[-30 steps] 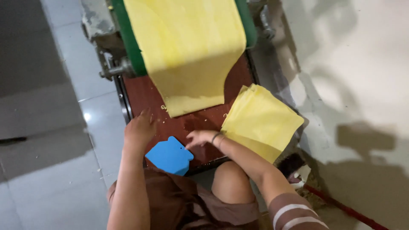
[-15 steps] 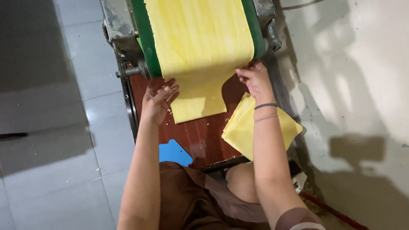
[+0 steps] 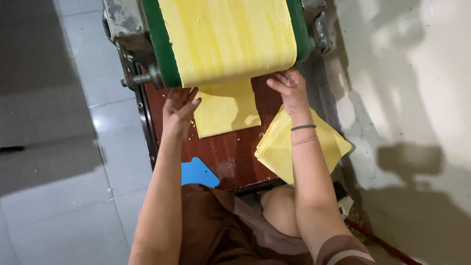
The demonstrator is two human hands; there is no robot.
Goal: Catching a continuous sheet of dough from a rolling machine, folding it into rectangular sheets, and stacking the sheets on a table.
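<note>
Both hands raised from mid-worktop to the roller's lower edge since a second ago; little change over the last half second. Yellow dough sheet (image 3: 228, 41) draped over the green-edged roller (image 3: 162, 54), its free end (image 3: 226, 109) hanging down and lying flat on the reddish-brown worktop (image 3: 230, 154). Left hand (image 3: 177, 110) at the sheet's left edge just under the roller, grip loosely apart, fingers spread, fingertips (image 3: 192, 98) touching or just beside the sheet's margin; actual pinch not discernible. Right hand (image 3: 290, 91) at the sheet's right edge under the roller, fingers extended and partly tucked beneath the overhang; grip not clamped as far as visible, contact with the sheet's underside cannot be confirmed. Two bands on the right wrist.

Stack of cut yellow squares (image 3: 304, 147) on the worktop's right side, overhanging the right rim, partly covered by the right forearm. Blue flat scraper (image 3: 198, 172) at the worktop's near-left corner, apart from both hands. Crumbs scattered on the bare wood. Roller axle stub (image 3: 144, 78) protruding at left, just beside the left hand.

Bare worktop between sheet end and scraper. Grey tiled floor (image 3: 73, 147) to the left, plastered wall (image 3: 407, 98) close on the right.
</note>
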